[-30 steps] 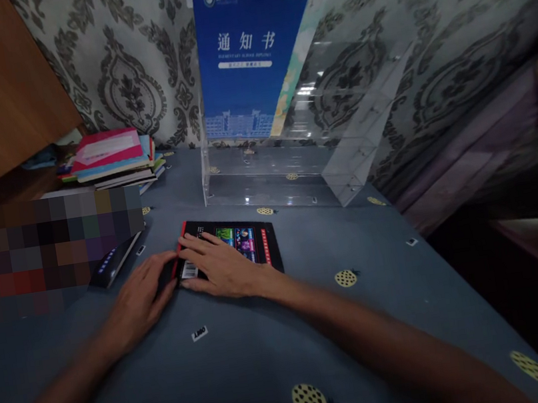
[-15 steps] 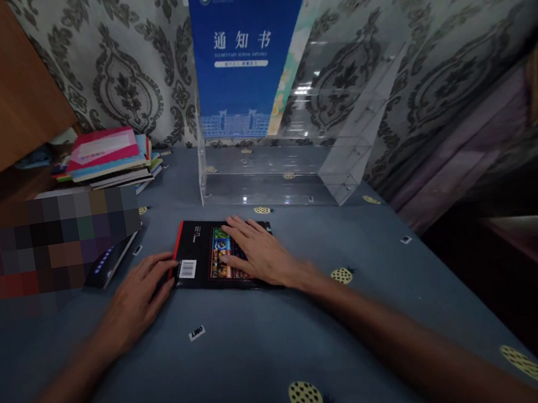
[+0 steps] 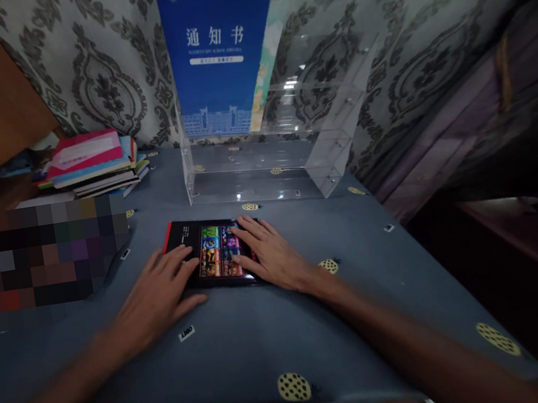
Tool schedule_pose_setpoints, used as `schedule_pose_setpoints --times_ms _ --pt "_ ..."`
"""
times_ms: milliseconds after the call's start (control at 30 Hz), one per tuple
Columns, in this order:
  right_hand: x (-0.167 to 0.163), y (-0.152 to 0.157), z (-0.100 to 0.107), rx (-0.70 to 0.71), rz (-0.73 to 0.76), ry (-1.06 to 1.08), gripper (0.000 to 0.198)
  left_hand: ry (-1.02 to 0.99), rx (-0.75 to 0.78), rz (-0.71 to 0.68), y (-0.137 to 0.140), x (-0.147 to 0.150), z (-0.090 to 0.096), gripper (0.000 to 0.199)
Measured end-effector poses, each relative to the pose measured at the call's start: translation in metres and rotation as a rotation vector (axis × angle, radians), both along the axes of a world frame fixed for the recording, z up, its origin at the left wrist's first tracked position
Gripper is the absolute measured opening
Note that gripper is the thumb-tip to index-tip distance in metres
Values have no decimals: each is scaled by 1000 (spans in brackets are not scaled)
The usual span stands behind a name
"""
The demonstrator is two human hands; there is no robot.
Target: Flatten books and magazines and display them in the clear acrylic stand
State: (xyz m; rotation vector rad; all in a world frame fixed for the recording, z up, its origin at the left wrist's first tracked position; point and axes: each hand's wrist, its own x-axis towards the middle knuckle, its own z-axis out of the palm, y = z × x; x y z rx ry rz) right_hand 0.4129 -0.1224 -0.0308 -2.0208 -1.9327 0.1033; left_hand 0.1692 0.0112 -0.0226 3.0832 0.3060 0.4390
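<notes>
A black book (image 3: 221, 254) with a red spine edge and a grid of colourful pictures lies flat on the table, cover side up. My left hand (image 3: 163, 286) rests over its left part, fingers apart, hiding the corner nearest me. Across the book's right side lie the spread fingers of my right hand (image 3: 271, 251). Neither hand is wrapped round the book; both palms face down.
Behind the book stands a clear acrylic rack (image 3: 266, 182) holding a blue booklet (image 3: 218, 81). A stack of books (image 3: 91, 162) sits at the back left, with a blurred-out patch in front. The tablecloth (image 3: 240, 347) has pineapple prints.
My left hand has moved from the book's left edge onto its surface. My right hand has shifted toward the book's right edge, uncovering more of the picture grid. The view has turned slightly.
</notes>
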Motion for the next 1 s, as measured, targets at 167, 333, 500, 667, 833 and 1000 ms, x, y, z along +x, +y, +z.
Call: schedule_pose_setpoints --times_ms 167,333,500,667,833,1000 --pt "1 1 -2 -2 -7 12 65 49 39 -79 -2 33 2 56" --pt "1 0 -3 9 2 53 64 76 185 -145 -3 38 -1 54" --pt "4 2 0 9 -3 149 63 30 286 -236 -5 35 -2 43" --pt "16 2 8 -10 14 404 66 4 164 -268 3 42 13 39" --pt "27 -2 17 45 0 745 73 42 -106 -169 19 52 38 38" --pt "30 0 12 102 37 838 56 -13 -415 -9 33 57 56 33"
